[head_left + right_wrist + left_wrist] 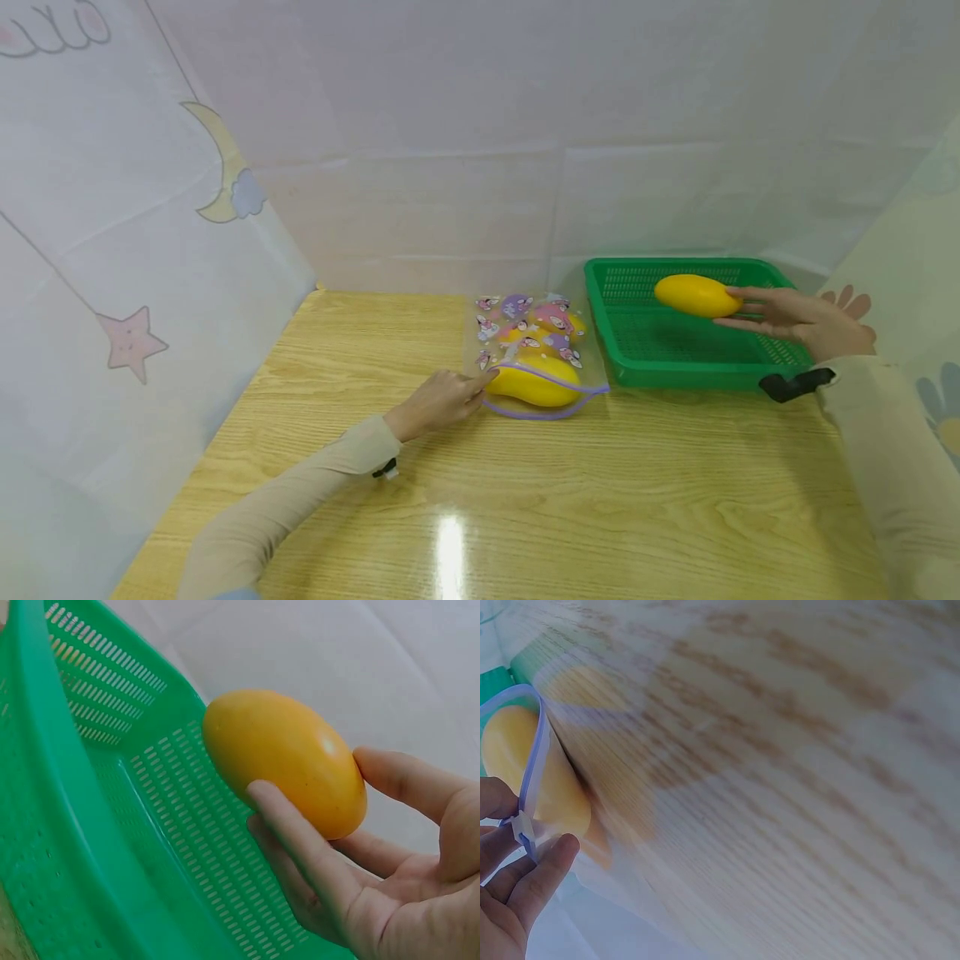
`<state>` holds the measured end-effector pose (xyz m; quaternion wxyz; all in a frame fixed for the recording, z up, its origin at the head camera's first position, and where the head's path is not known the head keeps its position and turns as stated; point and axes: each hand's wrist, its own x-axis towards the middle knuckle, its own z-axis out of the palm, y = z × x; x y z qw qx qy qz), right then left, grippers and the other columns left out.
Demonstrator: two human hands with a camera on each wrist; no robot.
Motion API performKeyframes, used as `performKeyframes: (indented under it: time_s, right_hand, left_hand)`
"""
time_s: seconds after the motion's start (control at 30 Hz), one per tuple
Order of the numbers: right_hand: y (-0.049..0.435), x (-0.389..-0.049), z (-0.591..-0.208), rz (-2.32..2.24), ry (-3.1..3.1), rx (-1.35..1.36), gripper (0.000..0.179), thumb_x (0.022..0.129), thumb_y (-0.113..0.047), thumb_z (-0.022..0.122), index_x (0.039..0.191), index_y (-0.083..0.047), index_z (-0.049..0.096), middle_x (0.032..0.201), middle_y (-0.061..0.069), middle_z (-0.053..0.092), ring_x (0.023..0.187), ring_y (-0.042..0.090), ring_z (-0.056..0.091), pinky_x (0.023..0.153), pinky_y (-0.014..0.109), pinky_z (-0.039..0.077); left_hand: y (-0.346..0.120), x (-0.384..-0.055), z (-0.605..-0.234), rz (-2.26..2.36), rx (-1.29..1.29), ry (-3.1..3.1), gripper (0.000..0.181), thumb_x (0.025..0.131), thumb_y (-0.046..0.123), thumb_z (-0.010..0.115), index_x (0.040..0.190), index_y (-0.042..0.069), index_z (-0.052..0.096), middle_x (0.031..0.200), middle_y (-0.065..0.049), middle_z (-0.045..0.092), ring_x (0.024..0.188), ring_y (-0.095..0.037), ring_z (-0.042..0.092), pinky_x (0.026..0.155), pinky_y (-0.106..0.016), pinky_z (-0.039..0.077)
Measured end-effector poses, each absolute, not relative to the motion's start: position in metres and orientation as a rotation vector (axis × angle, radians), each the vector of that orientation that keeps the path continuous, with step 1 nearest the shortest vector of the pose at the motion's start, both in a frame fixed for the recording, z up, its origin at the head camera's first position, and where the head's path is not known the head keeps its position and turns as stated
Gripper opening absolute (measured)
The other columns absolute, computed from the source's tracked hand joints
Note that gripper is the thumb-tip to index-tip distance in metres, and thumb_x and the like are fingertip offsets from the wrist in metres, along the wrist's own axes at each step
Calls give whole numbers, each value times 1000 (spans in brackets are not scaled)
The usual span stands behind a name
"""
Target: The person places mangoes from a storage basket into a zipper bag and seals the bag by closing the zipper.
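Observation:
Over the green basket, my right hand (806, 321) holds a smooth yellow mango (697, 296) by one end, thumb on one side and fingers on the other. The right wrist view shows this mango (281, 761) lifted above the basket floor. My left hand (442, 404) pinches the purple-edged mouth of a clear zip bag (472, 333) printed with pink and purple figures. In the left wrist view, its fingers are at the white slider (523, 827). Just inside the parted mouth lies another yellow mango (543, 387); more yellow and pink shapes show through the print behind it.
The slotted green basket (682, 372) stands at the back right, just right of the bag. Both rest on a wood-grain table (600, 500). White printed sheets (450, 108) rise along the back and both sides.

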<state>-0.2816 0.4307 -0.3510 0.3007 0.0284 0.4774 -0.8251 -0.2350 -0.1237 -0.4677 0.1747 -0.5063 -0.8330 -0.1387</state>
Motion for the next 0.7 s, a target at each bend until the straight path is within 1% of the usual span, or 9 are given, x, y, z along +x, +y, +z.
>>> performKeyframes:
  time_s: [0.03,0.1,0.23,0.57,0.7]
  right_hand:
    - [427,-284,-350,-2191,1309,151,35,107,-3,39,118,-10,71,113,9,63,109,27,63,111,41,33]
    - [423,-286,-350,-2182,1384,190,33,106,-2,41,111,-11,72,110,6,64,105,25,65,109,40,35]
    - [419,-287,-351,-2160,1473,158,31,104,-2,44,108,-12,73,107,3,66,102,23,67,104,41,42]
    - [407,-281,-346,-2066,1548,-66,38,106,0,37,115,-11,73,116,-2,64,109,18,64,100,43,47]
    - [403,-277,-345,-2010,1523,-249,43,107,0,31,127,-10,67,125,0,61,116,19,61,99,42,47]
  left_hand:
    - [-124,-235,-468,-393,-1434,-2362,46,91,2,67,135,-4,55,51,10,39,44,2,17,42,-11,18]
    - [-123,-235,-468,-389,-1433,-2365,45,91,2,66,135,-3,55,51,10,39,44,2,17,42,-11,18]
    - [-123,-235,-468,-399,-1440,-2367,46,91,2,66,135,-4,55,52,10,39,44,2,18,42,-11,19]
    - [-122,-236,-469,-398,-1423,-2335,45,91,1,64,134,-4,56,49,11,34,44,1,13,42,-13,14]
    - [-122,-236,-469,-392,-1421,-2325,45,91,1,64,135,-4,56,49,10,33,44,0,13,42,-13,13]
